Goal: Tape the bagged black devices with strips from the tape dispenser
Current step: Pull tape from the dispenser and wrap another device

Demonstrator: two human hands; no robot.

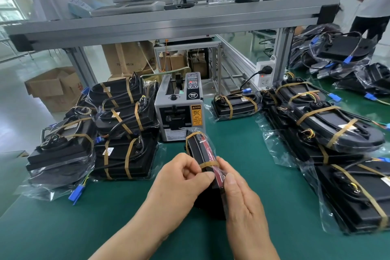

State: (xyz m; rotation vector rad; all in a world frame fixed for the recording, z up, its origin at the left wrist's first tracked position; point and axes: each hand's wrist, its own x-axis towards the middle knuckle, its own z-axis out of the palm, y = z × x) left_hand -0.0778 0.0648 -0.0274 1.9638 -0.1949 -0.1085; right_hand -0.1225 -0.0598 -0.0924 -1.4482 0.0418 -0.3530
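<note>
A green worktop (63, 228) stood under an aluminium frame (168, 21) whose beam served as a shelf. Daylight came through a window (6, 2) at far left onto a pale, glossy floor (19, 116). Open cardboard boxes (52, 88) sat on that floor, and a white power socket (264, 74) hung on a frame post.

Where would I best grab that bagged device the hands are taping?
Probably from above, across its narrow upper edge. The bagged device stands on edge, flat faces to either side, so fingers can clamp both faces, as the left hand and right hand do now.
</note>
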